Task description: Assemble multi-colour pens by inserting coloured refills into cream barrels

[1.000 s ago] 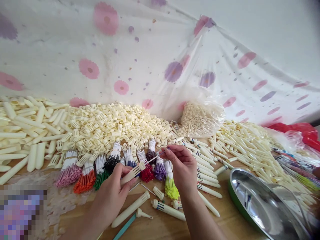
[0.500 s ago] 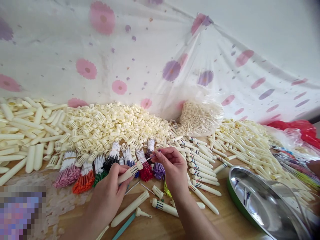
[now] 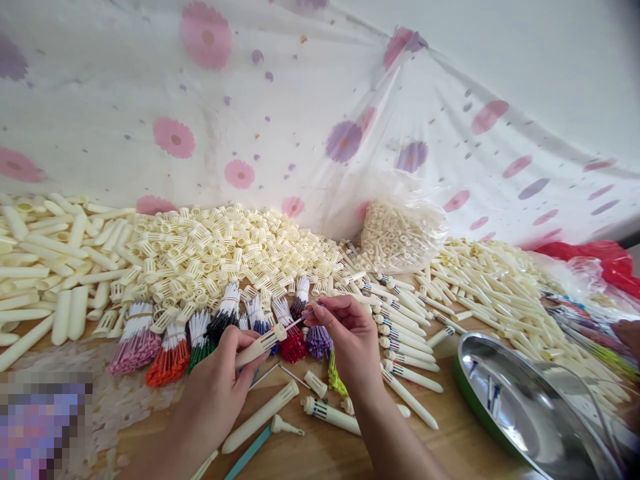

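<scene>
In the fingers of my left hand (image 3: 225,377) is a cream pen barrel (image 3: 257,348) with a slotted end, tilted up to the right. My right hand (image 3: 353,337) pinches a thin ink refill (image 3: 296,322), whose white shaft meets the slotted end of the barrel. The tip inside my right fingers is hidden. Below my hands lie another slotted pen barrel (image 3: 261,418), a short slotted sleeve (image 3: 316,383), a cream nozzle-like piece (image 3: 287,425), a teal stick-shaped tool (image 3: 249,455) and a pen with coloured sliders (image 3: 330,415).
Bundled refills (image 3: 135,340) in several colours stand before a heap of slotted sleeves (image 3: 225,243). Pens with coloured sliders (image 3: 407,347) lie in a row right of my hands. A metal bowl (image 3: 463,383) is at the right. Another person's hand (image 3: 631,333) shows at the right edge.
My right hand has shifted very slightly to the right with the refill. My left hand and the barrel stay nearly where they were.
</scene>
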Available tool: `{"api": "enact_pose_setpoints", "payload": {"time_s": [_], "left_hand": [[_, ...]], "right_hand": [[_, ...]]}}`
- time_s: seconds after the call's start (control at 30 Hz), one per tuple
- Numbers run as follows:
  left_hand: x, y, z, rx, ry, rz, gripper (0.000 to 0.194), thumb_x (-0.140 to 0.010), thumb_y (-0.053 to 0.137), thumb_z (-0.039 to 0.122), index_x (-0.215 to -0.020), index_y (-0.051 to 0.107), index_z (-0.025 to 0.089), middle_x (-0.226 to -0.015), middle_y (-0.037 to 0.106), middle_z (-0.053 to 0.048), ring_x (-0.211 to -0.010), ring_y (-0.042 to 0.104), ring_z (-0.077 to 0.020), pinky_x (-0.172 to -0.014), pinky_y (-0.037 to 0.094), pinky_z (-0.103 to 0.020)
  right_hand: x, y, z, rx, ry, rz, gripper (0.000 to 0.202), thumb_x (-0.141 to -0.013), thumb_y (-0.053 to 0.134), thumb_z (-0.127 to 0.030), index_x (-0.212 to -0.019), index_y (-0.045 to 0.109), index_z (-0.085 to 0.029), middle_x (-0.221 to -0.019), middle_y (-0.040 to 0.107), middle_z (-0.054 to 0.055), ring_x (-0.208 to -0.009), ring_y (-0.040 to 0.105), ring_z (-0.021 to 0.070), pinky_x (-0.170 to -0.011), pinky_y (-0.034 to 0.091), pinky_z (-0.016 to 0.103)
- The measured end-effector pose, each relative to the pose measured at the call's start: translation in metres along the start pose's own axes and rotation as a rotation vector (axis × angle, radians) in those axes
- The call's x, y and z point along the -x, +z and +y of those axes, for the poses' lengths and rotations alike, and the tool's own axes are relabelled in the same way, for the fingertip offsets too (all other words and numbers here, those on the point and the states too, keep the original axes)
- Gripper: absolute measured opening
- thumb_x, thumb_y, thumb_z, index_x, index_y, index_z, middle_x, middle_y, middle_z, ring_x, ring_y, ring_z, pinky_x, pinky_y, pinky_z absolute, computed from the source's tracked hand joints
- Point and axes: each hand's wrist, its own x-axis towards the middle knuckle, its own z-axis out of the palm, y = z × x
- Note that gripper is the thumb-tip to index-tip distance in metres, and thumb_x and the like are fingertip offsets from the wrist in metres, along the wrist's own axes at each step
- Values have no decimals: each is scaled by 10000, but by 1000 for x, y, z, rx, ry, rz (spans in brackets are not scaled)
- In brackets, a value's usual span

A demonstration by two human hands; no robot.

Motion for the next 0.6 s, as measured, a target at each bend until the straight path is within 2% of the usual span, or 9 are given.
{"api": "enact_pose_setpoints", "payload": {"time_s": [0.33,0.6], "left_hand": [[1,2,-3,-81,82,39,64,-840,449,330,-823,415,279,-1035,694,-9,-850,696,-203,-703,536,-312],[-1,1,-5,-110,95,74,64,-851,447,331,-823,423,278,-1037,695,-2,-812,699,-189,-658,536,-282]], "right_hand": [[4,6,0,-5,11,5,159,-629,775,-247,-710,653,-185,-652,705,-9,-566,650,104,-560,531,201],[6,12,5,6,84,-16,200,-618,780,-292,-709,640,-182,-649,688,-11,-572,642,109,-574,533,226]]}}
